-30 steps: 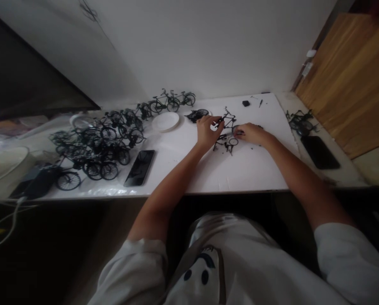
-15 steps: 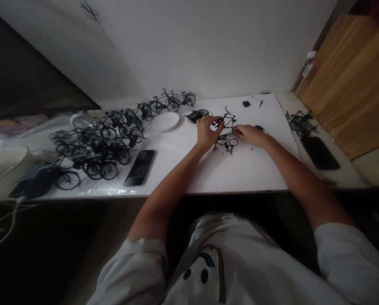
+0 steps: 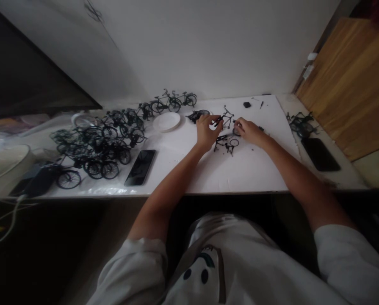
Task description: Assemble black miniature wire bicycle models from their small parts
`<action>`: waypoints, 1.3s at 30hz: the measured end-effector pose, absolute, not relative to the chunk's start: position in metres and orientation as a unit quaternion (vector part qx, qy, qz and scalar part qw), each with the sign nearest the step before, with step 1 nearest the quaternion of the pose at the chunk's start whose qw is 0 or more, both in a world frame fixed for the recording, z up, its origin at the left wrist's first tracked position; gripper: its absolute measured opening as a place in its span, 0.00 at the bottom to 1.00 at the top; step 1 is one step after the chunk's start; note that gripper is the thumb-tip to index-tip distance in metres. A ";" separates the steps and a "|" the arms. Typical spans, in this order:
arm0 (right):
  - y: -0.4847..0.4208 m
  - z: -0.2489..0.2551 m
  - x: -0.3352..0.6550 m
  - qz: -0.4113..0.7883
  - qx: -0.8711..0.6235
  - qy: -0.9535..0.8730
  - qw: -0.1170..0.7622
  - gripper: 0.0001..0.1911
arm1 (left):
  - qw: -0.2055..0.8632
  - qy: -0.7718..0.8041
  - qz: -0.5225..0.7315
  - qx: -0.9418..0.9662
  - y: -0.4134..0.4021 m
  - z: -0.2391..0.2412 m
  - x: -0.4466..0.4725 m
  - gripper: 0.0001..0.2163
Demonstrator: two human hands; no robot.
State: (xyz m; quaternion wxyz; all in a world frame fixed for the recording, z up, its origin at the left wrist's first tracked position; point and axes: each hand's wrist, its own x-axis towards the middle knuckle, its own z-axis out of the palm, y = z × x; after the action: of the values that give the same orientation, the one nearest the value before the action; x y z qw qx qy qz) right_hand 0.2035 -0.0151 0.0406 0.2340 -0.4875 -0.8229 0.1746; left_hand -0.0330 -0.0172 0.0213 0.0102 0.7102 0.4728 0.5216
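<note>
Pinched between the fingers of my left hand (image 3: 206, 130) is the rear part of a black model bicycle frame (image 3: 227, 120), held above the white board. My right hand (image 3: 245, 129) is closed just to the right of the frame; its fingertips are pressed together near the frame's end, and what they hold is too small to make out. Beneath the hands lie loose bicycle parts (image 3: 224, 144), with a small wheel (image 3: 234, 142) among them. A dark heap of wheels (image 3: 199, 114) sits behind my left hand.
Many finished-looking model bicycles (image 3: 103, 140) crowd the left side. A white dish (image 3: 166, 122) stands near the middle. One phone (image 3: 140, 167) lies left, another (image 3: 320, 153) right. A small black block (image 3: 247, 104) is at the back, and another model bicycle (image 3: 302, 123) at the right.
My right hand has moved slightly up and right, away from the frame. My left hand keeps its pinch on the frame, almost unmoved.
</note>
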 end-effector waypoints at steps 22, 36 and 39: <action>-0.019 0.044 0.197 0.133 -0.494 -0.778 0.366 0.21 | 0.007 0.446 0.530 0.722 -0.017 0.021 -0.031 0.11; -0.033 0.060 0.188 0.053 -0.436 -0.810 0.388 0.15 | 0.002 0.391 0.523 0.757 -0.019 0.018 -0.026 0.13; -0.024 0.052 0.187 0.046 -0.390 -0.814 0.428 0.13 | -0.008 0.372 0.530 0.762 -0.016 0.015 -0.024 0.15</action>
State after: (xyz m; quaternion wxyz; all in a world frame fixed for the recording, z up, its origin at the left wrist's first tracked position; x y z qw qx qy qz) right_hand 0.1872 -0.0239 0.0519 0.4279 -0.3899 -0.8140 0.0463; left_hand -0.0239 -0.0157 0.0146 -0.0079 0.7624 0.3717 0.5297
